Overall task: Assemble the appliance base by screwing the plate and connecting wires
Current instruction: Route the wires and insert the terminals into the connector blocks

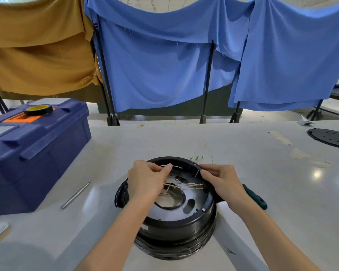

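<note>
Pinching white wire [177, 166], left hand [145, 180] grip, right hand [221, 179] pinching round black base [176, 225] rim

The appliance base [176, 227] was glossy black plastic, and the plate [197, 194] inside it looked like matt grey metal. The wires [184, 185] had smooth white sheathing. The desk [243, 153] was smooth and faintly reflective, the toolbox [37, 153] moulded blue plastic, and the blue drapes [164, 65] soft cloth.

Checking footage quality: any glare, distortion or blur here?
Head view: wide-angle distortion stretches the forearms; a glare spot shines on the table at right; soft shadows fall near the base; the white wire the left hand pinches looks slightly soft.
</note>
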### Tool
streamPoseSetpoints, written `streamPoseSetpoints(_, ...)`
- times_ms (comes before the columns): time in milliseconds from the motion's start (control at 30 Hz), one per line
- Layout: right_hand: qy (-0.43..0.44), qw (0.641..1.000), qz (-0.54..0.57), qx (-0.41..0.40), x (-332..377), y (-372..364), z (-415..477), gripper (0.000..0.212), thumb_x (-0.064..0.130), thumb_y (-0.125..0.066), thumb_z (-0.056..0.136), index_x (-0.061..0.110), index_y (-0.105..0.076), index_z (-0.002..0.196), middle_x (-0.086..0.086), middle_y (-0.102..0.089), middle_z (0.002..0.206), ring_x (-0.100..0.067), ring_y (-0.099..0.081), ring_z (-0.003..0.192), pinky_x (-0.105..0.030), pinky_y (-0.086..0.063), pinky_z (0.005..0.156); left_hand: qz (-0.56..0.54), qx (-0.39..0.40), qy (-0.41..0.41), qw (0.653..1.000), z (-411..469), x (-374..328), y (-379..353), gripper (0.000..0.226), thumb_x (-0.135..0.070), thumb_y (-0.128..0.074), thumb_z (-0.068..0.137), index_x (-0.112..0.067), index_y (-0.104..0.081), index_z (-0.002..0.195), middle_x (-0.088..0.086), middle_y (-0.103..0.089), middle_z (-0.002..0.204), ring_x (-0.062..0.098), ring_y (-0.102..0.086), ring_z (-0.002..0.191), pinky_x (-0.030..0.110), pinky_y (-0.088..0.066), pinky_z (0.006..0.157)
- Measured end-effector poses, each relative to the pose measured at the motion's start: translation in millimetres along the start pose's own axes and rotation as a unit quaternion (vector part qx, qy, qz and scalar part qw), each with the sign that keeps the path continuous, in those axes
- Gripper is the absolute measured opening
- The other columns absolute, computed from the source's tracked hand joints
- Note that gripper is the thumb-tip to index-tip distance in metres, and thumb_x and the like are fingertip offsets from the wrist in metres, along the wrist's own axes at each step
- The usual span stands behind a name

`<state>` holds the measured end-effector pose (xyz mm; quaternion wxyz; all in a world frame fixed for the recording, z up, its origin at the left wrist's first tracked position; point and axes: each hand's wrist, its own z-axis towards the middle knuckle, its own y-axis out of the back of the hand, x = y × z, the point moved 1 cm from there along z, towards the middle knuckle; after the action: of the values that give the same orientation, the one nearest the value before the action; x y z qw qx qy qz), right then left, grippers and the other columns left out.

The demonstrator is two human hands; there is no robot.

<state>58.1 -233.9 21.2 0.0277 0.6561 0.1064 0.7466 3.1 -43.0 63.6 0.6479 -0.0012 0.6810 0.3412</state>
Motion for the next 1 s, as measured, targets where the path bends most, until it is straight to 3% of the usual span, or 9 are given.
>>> streamPoseSetpoints(67,-0.008,1.000,-0.003,0.021,2,6,3,0.026,0.005,-0.062,0.092,0.027,-0.076,0.089,0.007,-0.077,0.081,-0.007,-0.073,0.075,-0.016,-0.054,0.060,0.123,-0.044,-0.069,0.989,12,9,9,0.021,-0.042,-0.067,0.088,-0.023,-0.076,0.091,-0.004,-0.073,0.085,0.019,-0.066,0.086,0.035,-0.053,0.078)
streamPoseSetpoints(133,-0.018,0.999,-0.014,0.035,4,12,8,0.019,0.007,-0.065,0.091,0.022,-0.077,0.089,0.002,-0.077,0.081,-0.009,-0.073,0.076,-0.018,-0.055,0.062,0.236,-0.036,-0.112,0.965,24,18,12,0.032,-0.039,-0.059,0.094,-0.026,-0.066,0.122,-0.002,-0.064,0.120,0.021,-0.054,0.115,0.037,-0.039,0.097)
streamPoseSetpoints(233,-0.016,0.999,-0.033,-0.012,3,22,24,0.015,0.010,-0.065,0.091,0.010,-0.076,0.082,-0.003,-0.076,0.073,-0.011,-0.071,0.067,-0.018,-0.054,0.059,0.296,0.002,-0.118,0.948,38,25,12,0.047,-0.037,-0.053,0.098,-0.026,-0.046,0.142,0.000,-0.044,0.148,0.023,-0.038,0.135,0.039,-0.029,0.108)
streamPoseSetpoints(300,-0.012,0.995,-0.056,-0.077,-1,30,40,0.012,0.009,-0.064,0.091,0.009,-0.075,0.084,-0.004,-0.076,0.074,-0.015,-0.071,0.069,-0.019,-0.050,0.057,0.233,0.044,-0.081,0.968,42,28,10,0.046,-0.035,-0.053,0.098,-0.025,-0.047,0.143,0.005,-0.052,0.142,0.028,-0.046,0.130,0.037,-0.038,0.102)
streamPoseSetpoints(400,0.004,0.983,-0.139,-0.119,-8,34,66,0.016,0.009,-0.061,0.093,0.014,-0.074,0.101,0.001,-0.073,0.099,-0.015,-0.067,0.088,-0.021,-0.044,0.069,0.207,0.053,-0.064,0.975,43,32,8,0.043,-0.037,-0.053,0.098,-0.029,-0.050,0.140,0.006,-0.060,0.131,0.031,-0.053,0.120,0.038,-0.046,0.095)
streamPoseSetpoints(500,0.017,0.976,-0.208,-0.067,-17,26,89,0.031,0.007,-0.053,0.097,0.021,-0.067,0.122,0.002,-0.058,0.129,-0.018,-0.054,0.116,-0.030,-0.043,0.091,0.213,0.047,-0.069,0.973,43,33,8,0.043,-0.039,-0.052,0.098,-0.031,-0.049,0.140,0.004,-0.061,0.128,0.030,-0.054,0.118,0.038,-0.048,0.092)
streamPoseSetpoints(600,-0.003,0.961,-0.276,-0.001,-28,15,108,0.037,0.004,-0.047,0.099,0.018,-0.063,0.130,-0.006,-0.052,0.141,-0.026,-0.048,0.130,-0.035,-0.040,0.105,0.216,0.045,-0.071,0.973,42,34,8,0.046,-0.040,-0.051,0.098,-0.031,-0.046,0.142,0.002,-0.059,0.130,0.029,-0.053,0.119,0.037,-0.047,0.092)
streamPoseSetpoints(767,-0.014,0.935,-0.349,-0.063,-44,8,125,0.032,0.001,-0.048,0.096,0.004,-0.068,0.120,-0.013,-0.067,0.123,-0.027,-0.060,0.114,-0.027,-0.044,0.091,0.210,0.038,-0.083,0.973,42,36,8,0.047,-0.043,-0.049,0.098,-0.032,-0.044,0.143,-0.001,-0.056,0.133,0.025,-0.051,0.122,0.036,-0.044,0.093)
streamPoseSetpoints(1000,0.025,0.983,-0.123,-0.134,-27,19,115,0.022,-0.005,-0.058,0.091,0.001,-0.074,0.105,-0.005,-0.074,0.083,-0.014,-0.070,0.079,-0.018,-0.050,0.074,0.187,0.034,-0.078,0.979,44,38,8,0.046,-0.041,-0.052,0.097,-0.032,-0.047,0.142,-0.002,-0.057,0.134,0.024,-0.050,0.124,0.034,-0.044,0.094)
